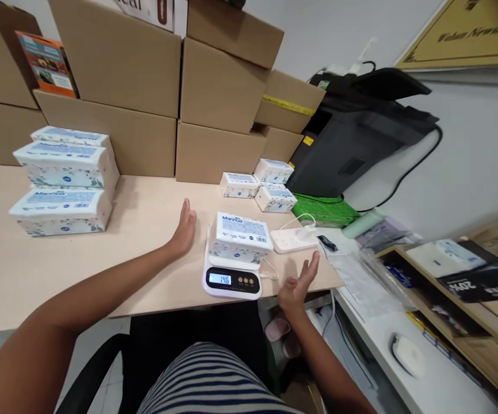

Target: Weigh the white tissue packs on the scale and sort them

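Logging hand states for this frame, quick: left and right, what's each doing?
Left hand: open, empty, resting on table.
Right hand: open, palm up, empty, beside scale.

Pale beige wooden tabletop (37, 270) stretching across foreground, front edge running left to right. Brown corrugated cardboard boxes (154, 86) stacking in tiers against back, hiding wall behind. Plain white painted wall (482, 149) rising at right, evenly lit, soft shadows falling. Gold-coloured framed plaque with dark lettering (468, 34) hanging at upper right. White side counter (439, 385) adjoining table at right. Light wooden shelf frame (482, 328) sitting beside it. Black chair seat (197, 328) showing under table.
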`<state>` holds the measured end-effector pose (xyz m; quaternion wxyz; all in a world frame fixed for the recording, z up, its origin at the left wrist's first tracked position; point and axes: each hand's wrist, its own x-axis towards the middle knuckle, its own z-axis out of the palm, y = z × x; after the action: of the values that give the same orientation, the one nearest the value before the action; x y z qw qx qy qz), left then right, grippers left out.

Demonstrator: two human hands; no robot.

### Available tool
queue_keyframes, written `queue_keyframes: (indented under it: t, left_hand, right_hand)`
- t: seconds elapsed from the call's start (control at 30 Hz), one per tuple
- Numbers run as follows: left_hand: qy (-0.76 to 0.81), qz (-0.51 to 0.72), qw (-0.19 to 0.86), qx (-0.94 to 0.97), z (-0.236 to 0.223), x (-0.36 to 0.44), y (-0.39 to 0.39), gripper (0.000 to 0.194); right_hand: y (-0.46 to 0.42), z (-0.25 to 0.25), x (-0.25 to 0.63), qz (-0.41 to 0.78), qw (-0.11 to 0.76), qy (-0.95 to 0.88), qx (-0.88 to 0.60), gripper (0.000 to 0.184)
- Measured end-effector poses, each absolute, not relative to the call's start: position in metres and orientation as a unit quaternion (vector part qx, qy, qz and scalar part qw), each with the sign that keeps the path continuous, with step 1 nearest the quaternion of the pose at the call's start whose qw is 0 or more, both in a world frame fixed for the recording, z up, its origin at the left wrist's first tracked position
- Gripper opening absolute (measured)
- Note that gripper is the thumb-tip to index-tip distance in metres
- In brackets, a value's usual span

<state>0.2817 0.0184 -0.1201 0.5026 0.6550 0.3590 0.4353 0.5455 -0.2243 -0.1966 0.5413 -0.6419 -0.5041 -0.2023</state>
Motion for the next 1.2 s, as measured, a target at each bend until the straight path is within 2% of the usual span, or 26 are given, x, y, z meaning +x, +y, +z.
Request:
queue_keyframes:
  t: [0.67,0.9,1.07,1.2]
  left_hand:
    - [0.374,0.444,0.554,0.597,-0.112,0.281,0.031,0.097]
    - [0.381,0.435,0.558,0.595,-0.122,0.284,0.023,0.088]
    - [0.369,0.428,0.550,0.615,-0.125,0.285,0.027,0.094]
    - [0.355,0.418,0.527,0.649,-0.116,0.282,0.012,0.095]
  right_hand:
    - [-0.214,-0.198,0.543,-0.239,0.508,-0.520,-0.644,0.075]
    - [-0.238,-0.205,0.555,-0.250,0.516,-0.549,-0.608,0.085]
    - [-0.246,-0.201,0.555,-0.202,0.508,-0.545,-0.636,0.090]
    - [-0.247,-0.191,0.542,-0.120,0.567,-0.518,-0.629,0.085]
